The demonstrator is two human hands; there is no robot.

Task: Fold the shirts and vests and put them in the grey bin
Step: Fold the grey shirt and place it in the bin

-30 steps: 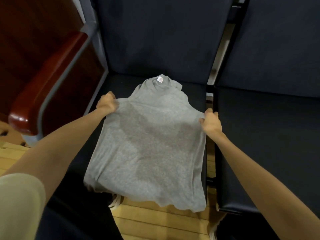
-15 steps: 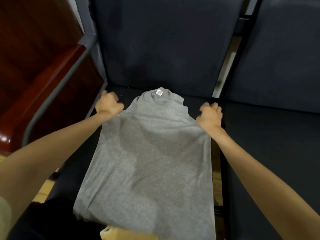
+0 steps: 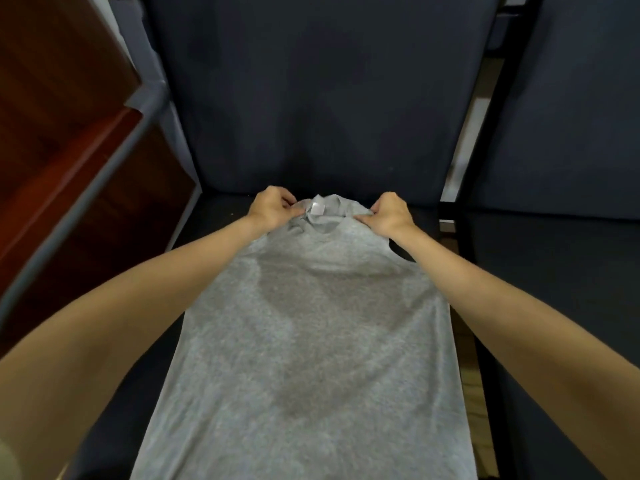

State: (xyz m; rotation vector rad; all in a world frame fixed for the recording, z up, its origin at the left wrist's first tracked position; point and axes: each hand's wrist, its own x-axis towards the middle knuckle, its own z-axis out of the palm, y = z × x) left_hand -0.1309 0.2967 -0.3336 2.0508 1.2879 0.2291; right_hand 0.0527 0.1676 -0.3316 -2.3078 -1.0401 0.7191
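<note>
bottom of the frame first: the grey sleeveless vest (image 3: 311,341) lies flat and lengthwise down the middle, its hem running out past the lower edge, a darker patch across its chest and belly. it's spread on the dark seat cushion (image 3: 214,216) of a navy chair, and a strip of pale wooden floor (image 3: 471,386) shows at lower right in the gap beside the next chair's seat (image 3: 554,271). both bare forearms reach in from the lower corners and meet at the top of the garment. left hand (image 3: 272,209), just left of centre — fingers curled, pinching the shoulder fabric right beside the collar. right hand (image 3: 389,213), just right of centre — knuckles up, fingers curled into the other shoulder strap, the armhole gaping open below its wrist. between the two hands the neckline is bunched up and a white label (image 3: 318,206) faces the camera. beyond that, the navy chair back (image 3: 311,98) fills the upper middle. upper left, a reddish-brown wooden panel (image 3: 52,116) with a grey metal rail (image 3: 104,174) slanting across it.
</note>
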